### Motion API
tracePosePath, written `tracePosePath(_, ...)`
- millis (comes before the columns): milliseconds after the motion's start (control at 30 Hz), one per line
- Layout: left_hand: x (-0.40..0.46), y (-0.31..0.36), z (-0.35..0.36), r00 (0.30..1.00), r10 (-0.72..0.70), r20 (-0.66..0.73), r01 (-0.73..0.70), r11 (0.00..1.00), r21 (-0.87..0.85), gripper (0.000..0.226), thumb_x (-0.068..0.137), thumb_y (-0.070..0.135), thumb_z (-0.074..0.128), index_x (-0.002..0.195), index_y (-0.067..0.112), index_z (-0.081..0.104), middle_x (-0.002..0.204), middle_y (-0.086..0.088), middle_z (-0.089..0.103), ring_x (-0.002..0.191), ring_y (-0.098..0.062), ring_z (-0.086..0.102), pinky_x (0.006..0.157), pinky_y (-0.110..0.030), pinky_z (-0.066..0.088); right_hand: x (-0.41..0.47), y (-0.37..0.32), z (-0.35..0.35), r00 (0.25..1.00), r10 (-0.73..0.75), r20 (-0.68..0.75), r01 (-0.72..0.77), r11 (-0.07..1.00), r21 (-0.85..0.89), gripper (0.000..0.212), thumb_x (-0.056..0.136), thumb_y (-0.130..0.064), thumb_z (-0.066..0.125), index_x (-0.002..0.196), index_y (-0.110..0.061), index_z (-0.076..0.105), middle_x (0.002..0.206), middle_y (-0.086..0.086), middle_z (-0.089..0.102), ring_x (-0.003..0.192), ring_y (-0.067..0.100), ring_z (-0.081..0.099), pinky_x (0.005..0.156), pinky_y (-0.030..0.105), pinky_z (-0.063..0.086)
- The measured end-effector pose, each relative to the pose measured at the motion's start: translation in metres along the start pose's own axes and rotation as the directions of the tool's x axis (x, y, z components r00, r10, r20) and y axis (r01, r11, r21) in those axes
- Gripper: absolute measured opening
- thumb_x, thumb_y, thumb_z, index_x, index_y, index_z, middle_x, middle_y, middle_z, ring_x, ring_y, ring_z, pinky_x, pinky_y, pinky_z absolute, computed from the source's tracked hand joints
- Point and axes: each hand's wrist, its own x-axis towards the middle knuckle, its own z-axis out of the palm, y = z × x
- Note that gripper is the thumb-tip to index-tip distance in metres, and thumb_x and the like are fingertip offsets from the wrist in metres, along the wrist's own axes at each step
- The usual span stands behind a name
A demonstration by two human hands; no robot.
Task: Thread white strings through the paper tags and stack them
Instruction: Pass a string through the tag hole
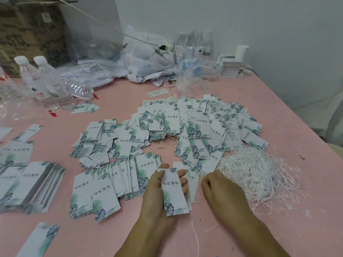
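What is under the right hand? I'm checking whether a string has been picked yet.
The right hand rests knuckles-up on the pink table beside the string pile. Its fingertips and anything pinched beneath are hidden.

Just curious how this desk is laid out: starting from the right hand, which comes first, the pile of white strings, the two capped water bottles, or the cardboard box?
1. Pile of white strings, just right of the right hand.
2. Capped water bottles, far left.
3. Cardboard box, back-left corner.

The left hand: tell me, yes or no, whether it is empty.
No, the left hand grips a paper tag, fingers curled round its right edge.
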Motion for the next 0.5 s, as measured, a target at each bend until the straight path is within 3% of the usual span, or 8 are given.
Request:
tracePosePath(67,-0.001,-0.001,-0.001,1.0,-0.001,0.022,0.001,1.0,0.025,0.021,0.077,0.017,0.061,0.096,0.022,0.056,0.082,-0.018,0.066,0.063,-0.025,0.055,0.055,-0.031,0.049,0.0,0.005,-0.004,0.999,0.035,-0.03,-0.032,0.996,0.087,0.025,0.1,-0.037,0.033,0.077,-0.031,0.043,0.08,-0.008,0.052,0.068,0.01,0.051,0.063,0.032,0.044)
tracePosePath(133,-0.001,-0.002,-0.003,0.998,-0.025,0.059,0.021,0.998,0.062,0.015,0.079,0.014,0.063,0.088,0.024,0.057,0.079,-0.014,0.062,0.064,-0.024,0.053,0.056,-0.031,0.049,-0.001,0.009,-0.012,0.986,0.125,-0.105,-0.078,0.927,0.368,0.022,0.099,-0.036,0.039,0.079,-0.032,0.048,0.074,-0.005,0.059,0.063,0.008,0.055,0.059,0.029,0.047)
tracePosePath(200,-0.003,-0.002,-0.005,0.993,-0.058,0.1,0.045,0.991,0.126,0.015,0.076,0.011,0.065,0.082,0.024,0.061,0.078,-0.012,0.06,0.064,-0.024,0.052,0.057,-0.03,0.049,-0.004,0.009,-0.021,0.957,0.246,-0.152,-0.071,0.708,0.703,0.019,0.098,-0.03,0.048,0.081,-0.032,0.057,0.074,-0.003,0.066,0.058,0.006,0.057,0.054,0.024,0.05)
tracePosePath(300,-0.004,-0.005,-0.004,0.981,-0.115,0.157,0.069,0.96,0.272,0.021,0.069,0.001,0.069,0.084,0.015,0.065,0.076,-0.015,0.057,0.061,-0.025,0.054,0.052,-0.028,0.05,-0.009,0.001,-0.028,0.944,0.281,-0.175,0.015,0.492,0.87,0.019,0.096,-0.019,0.056,0.081,-0.028,0.064,0.07,0.003,0.065,0.055,0.01,0.055,0.049,0.02,0.049)
tracePosePath(400,-0.005,-0.01,-0.004,0.968,-0.174,0.18,0.085,0.905,0.418,0.014,0.074,0.011,0.071,0.084,0.011,0.062,0.074,-0.019,0.058,0.058,-0.025,0.055,0.05,-0.028,0.05,-0.016,-0.011,-0.019,0.964,0.21,-0.163,0.043,0.481,0.876,0.017,0.091,-0.013,0.063,0.088,-0.029,0.068,0.07,0.0,0.065,0.059,0.01,0.057,0.054,0.021,0.05)
tracePosePath(500,-0.007,-0.012,-0.005,0.963,-0.2,0.181,0.084,0.861,0.501,0.015,0.084,0.023,0.074,0.087,0.011,0.065,0.077,-0.02,0.065,0.06,-0.026,0.061,0.053,-0.029,0.052,-0.025,-0.022,-0.01,0.974,0.097,-0.203,0.104,0.604,0.79,0.014,0.088,-0.025,0.067,0.093,-0.038,0.066,0.08,-0.008,0.068,0.071,0.007,0.064,0.065,0.016,0.051)
